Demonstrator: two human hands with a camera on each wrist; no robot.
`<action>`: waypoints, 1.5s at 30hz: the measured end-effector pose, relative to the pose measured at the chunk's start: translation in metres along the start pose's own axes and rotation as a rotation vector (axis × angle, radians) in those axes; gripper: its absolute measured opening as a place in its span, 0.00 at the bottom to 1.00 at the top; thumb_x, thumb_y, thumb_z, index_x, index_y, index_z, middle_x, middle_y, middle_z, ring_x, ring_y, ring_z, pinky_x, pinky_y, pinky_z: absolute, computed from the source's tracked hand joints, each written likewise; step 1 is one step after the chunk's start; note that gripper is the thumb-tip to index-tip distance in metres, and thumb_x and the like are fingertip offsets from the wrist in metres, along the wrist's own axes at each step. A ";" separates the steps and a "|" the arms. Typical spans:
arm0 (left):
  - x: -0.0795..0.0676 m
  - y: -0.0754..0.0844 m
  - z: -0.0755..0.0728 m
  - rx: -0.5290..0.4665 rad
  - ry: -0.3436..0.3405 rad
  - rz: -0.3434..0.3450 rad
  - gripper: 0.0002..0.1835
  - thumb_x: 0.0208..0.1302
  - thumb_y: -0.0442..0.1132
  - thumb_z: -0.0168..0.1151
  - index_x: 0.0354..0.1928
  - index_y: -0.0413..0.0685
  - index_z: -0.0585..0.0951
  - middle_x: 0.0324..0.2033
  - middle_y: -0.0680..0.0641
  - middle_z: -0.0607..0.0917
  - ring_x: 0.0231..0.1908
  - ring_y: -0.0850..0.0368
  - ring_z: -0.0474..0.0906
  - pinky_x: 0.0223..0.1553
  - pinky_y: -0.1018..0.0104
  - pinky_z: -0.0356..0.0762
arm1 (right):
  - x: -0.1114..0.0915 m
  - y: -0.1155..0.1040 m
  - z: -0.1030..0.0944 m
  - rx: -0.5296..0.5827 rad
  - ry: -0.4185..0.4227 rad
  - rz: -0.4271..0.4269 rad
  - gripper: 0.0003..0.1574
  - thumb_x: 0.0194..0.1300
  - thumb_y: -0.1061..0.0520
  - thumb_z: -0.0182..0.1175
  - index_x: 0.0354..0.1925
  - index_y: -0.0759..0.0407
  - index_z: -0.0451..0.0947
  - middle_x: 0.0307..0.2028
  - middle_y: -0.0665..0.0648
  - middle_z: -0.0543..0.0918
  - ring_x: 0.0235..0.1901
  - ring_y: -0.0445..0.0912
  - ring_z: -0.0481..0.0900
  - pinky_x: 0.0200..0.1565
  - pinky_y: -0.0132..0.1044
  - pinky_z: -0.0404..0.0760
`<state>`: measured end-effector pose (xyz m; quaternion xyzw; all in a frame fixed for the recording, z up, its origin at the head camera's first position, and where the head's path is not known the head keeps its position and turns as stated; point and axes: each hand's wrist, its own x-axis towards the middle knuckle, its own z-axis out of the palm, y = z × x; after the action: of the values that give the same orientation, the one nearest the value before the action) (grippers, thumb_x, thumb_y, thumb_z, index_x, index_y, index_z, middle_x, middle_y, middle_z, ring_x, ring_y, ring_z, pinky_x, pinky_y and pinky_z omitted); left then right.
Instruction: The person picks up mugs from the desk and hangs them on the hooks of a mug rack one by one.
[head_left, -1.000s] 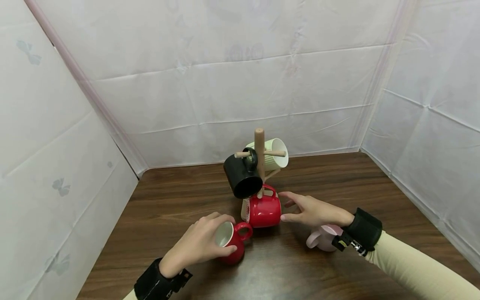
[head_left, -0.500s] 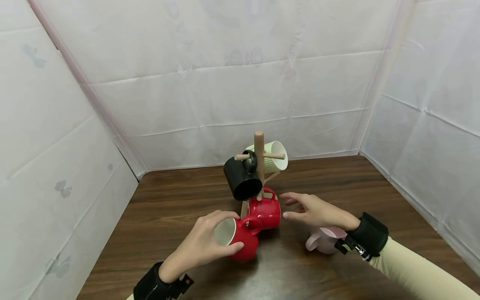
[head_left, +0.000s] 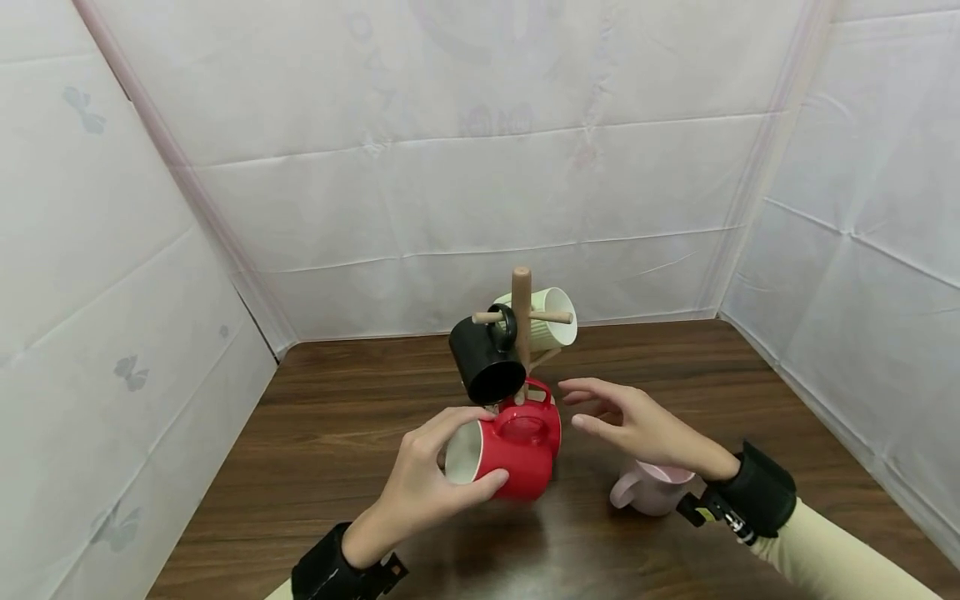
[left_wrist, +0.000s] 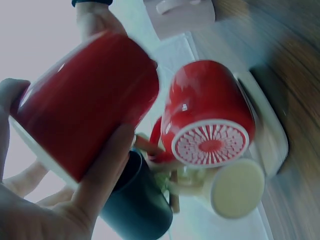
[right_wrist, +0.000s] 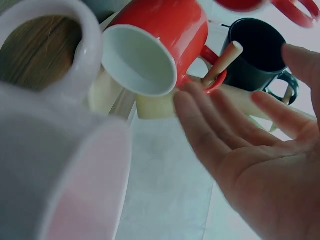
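Note:
My left hand [head_left: 420, 475] grips a red mug [head_left: 517, 467] near its rim, thumb on the near side and fingers on the far side. That mug lies sideways in the air, its white-lined mouth facing left and its handle up. Behind it, a second red mug [left_wrist: 207, 100] hangs low on a wooden mug tree [head_left: 521, 292], partly hidden in the head view. Its peg [right_wrist: 225, 62] passes through the handle. My right hand [head_left: 637, 425] is just right of this hanging mug, fingers loosely spread and holding nothing.
A black mug [head_left: 483, 358] hangs tilted on an upper left peg, a pale green mug [head_left: 551, 329] on the upper right. Below my right wrist, a pink mug [head_left: 652, 492] stands on the wooden table [head_left: 360, 375]. White sheeting [head_left: 405, 200] walls the back and sides.
My left hand has lifted the red mug off the table and carried it right, tipping it further, until it overlaps the hanging red mug. My right hand has shifted slightly right.

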<state>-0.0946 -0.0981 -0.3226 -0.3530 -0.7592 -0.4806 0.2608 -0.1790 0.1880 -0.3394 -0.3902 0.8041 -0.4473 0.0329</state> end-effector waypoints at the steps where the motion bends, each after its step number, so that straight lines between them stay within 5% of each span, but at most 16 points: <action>1: 0.001 0.001 0.002 -0.004 0.019 0.001 0.26 0.44 0.36 0.72 0.49 0.46 0.76 0.44 0.49 0.80 0.39 0.58 0.76 0.25 0.59 0.80 | 0.000 -0.006 0.000 0.025 0.007 -0.009 0.30 0.66 0.56 0.56 0.64 0.49 0.63 0.53 0.55 0.75 0.47 0.45 0.77 0.43 0.43 0.79; 10: 0.016 0.001 0.020 -0.082 0.150 -0.031 0.28 0.46 0.33 0.71 0.52 0.43 0.74 0.43 0.46 0.79 0.35 0.55 0.77 0.22 0.63 0.80 | 0.001 -0.036 0.004 0.231 -0.006 -0.103 0.48 0.60 0.63 0.59 0.71 0.50 0.46 0.64 0.65 0.62 0.53 0.56 0.72 0.49 0.48 0.76; 16: 0.028 -0.002 0.031 -0.121 0.181 -0.028 0.28 0.47 0.33 0.70 0.53 0.41 0.73 0.43 0.45 0.79 0.36 0.54 0.78 0.23 0.60 0.81 | 0.003 -0.045 0.005 0.246 0.034 -0.175 0.54 0.56 0.57 0.64 0.72 0.54 0.44 0.64 0.62 0.62 0.56 0.54 0.70 0.50 0.52 0.74; 21: 0.041 -0.005 0.038 -0.150 0.204 -0.060 0.27 0.49 0.33 0.68 0.54 0.41 0.72 0.40 0.45 0.81 0.35 0.53 0.78 0.23 0.58 0.81 | 0.004 -0.046 0.001 0.262 0.093 -0.207 0.55 0.53 0.66 0.65 0.71 0.56 0.46 0.63 0.63 0.62 0.56 0.56 0.69 0.49 0.51 0.75; 30: 0.050 -0.006 0.047 -0.241 0.194 -0.118 0.28 0.52 0.33 0.67 0.56 0.41 0.70 0.42 0.43 0.80 0.37 0.50 0.79 0.29 0.56 0.81 | 0.006 -0.037 -0.004 0.222 0.210 -0.202 0.46 0.50 0.69 0.66 0.65 0.62 0.58 0.56 0.61 0.70 0.49 0.55 0.75 0.40 0.48 0.80; 45: 0.050 -0.010 0.045 -0.222 0.123 -0.174 0.29 0.54 0.36 0.66 0.58 0.43 0.68 0.46 0.44 0.78 0.41 0.50 0.78 0.35 0.57 0.80 | 0.008 -0.028 -0.007 0.187 0.241 -0.187 0.45 0.49 0.67 0.68 0.63 0.60 0.62 0.54 0.60 0.74 0.48 0.53 0.76 0.38 0.48 0.80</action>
<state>-0.1359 -0.0455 -0.3089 -0.2823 -0.7117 -0.6033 0.2234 -0.1703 0.1793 -0.3116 -0.4020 0.7173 -0.5649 -0.0692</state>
